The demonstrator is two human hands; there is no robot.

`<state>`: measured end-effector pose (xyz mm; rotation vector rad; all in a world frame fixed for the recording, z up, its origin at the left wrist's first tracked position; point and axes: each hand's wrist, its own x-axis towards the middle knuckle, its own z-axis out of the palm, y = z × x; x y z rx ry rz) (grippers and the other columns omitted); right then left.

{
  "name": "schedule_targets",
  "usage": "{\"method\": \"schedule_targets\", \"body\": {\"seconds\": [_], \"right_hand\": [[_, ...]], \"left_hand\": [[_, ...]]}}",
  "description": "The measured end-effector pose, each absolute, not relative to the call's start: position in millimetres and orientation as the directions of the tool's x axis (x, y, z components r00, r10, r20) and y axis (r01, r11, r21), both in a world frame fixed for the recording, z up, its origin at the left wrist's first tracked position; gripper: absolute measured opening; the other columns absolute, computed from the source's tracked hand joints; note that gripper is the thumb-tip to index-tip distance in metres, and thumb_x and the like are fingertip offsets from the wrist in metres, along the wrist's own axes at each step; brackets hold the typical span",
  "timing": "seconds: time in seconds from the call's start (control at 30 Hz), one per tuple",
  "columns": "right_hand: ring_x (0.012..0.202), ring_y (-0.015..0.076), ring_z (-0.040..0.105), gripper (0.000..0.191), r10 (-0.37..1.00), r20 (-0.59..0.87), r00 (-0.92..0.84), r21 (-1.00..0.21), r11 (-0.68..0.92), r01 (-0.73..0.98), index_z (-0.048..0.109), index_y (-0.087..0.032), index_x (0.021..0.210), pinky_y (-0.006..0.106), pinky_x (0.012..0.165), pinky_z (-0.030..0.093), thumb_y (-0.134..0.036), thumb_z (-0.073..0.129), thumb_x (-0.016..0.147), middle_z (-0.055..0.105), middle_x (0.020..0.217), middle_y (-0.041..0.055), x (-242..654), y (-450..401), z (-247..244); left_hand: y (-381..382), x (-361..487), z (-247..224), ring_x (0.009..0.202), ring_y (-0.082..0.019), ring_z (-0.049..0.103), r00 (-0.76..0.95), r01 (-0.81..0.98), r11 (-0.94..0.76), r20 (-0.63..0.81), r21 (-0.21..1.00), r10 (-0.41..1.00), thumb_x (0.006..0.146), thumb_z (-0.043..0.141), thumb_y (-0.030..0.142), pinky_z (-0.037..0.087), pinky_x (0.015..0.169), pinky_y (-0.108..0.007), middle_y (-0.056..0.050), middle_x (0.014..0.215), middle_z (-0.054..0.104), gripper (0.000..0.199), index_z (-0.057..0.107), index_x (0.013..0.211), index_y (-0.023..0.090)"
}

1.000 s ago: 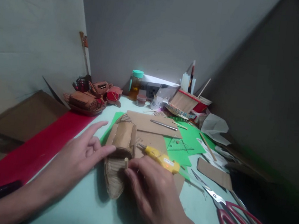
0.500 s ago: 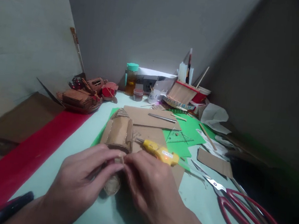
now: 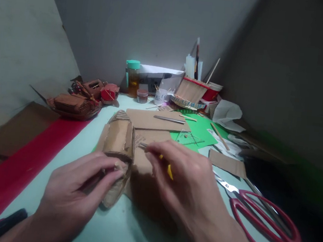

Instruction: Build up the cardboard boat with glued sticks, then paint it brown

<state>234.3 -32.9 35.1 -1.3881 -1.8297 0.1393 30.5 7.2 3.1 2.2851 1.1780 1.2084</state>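
In the head view my left hand (image 3: 76, 189) pinches a small pale strip (image 3: 116, 165) between thumb and forefinger. It is held over the near end of a boat-shaped cardboard model (image 3: 118, 135), which has a curved cabin roof and pointed ends. My right hand (image 3: 184, 178) is closed over a yellow glue gun (image 3: 170, 171) just right of the model. Most of the glue gun is hidden by the hand; its metal nozzle (image 3: 143, 145) sticks out to the left and bits of yellow show between the fingers.
Large red-handled scissors (image 3: 265, 222) lie at the right, close to my right forearm. Cardboard sheets (image 3: 141, 120), green paper (image 3: 207, 132) and a clear set square (image 3: 190, 138) lie behind. Brown-painted models (image 3: 73, 103) stand back left. A lidded bottle (image 3: 132, 81) stands against the wall.
My right hand has left the small strip and moved right onto the glue gun. My left hand still pinches the strip. The whole view has shifted slightly.
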Motion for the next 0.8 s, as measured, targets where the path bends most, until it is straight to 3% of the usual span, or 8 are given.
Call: {"method": "schedule_targets", "body": {"seconds": [0.17, 0.47, 0.8], "right_hand": [[0.064, 0.0204, 0.068, 0.018, 0.847, 0.53, -0.042, -0.424, 0.308, 0.852, 0.071, -0.019, 0.091, 0.031, 0.059, 0.048, -0.021, 0.056, 0.099, 0.072, 0.08, 0.0072, 246, -31, 36], [0.06, 0.0214, 0.061, 0.009, 0.975, 0.19, -0.119, -0.29, 0.172, 0.941, 0.066, -0.02, 0.085, 0.033, 0.053, 0.032, -0.018, 0.06, 0.092, 0.07, 0.082, 0.008, 227, -29, 26], [0.07, 0.0208, 0.057, 0.006, 0.929, 0.251, -0.273, -0.198, 0.325, 0.925, 0.066, -0.017, 0.093, 0.032, 0.057, 0.036, -0.016, 0.062, 0.089, 0.066, 0.084, 0.0066, 212, -23, 6]], "left_hand": [[7, 30, 3, 0.078, -0.016, 0.074, 0.316, 0.537, -0.62, 0.545, 0.572, 0.776, 0.092, 0.071, 0.033, 0.054, 0.073, -0.024, 0.006, 0.087, 0.08, 0.006, 0.073, 0.086, 0.033], [10, 28, 2, 0.073, -0.016, 0.072, 0.317, 0.528, -0.623, 0.547, 0.577, 0.775, 0.093, 0.069, 0.033, 0.052, 0.069, -0.026, 0.004, 0.084, 0.079, 0.007, 0.072, 0.087, 0.033], [9, 27, 1, 0.075, -0.015, 0.072, 0.328, 0.513, -0.633, 0.548, 0.58, 0.769, 0.092, 0.07, 0.029, 0.053, 0.071, -0.023, 0.005, 0.084, 0.078, 0.004, 0.07, 0.088, 0.031]]}}
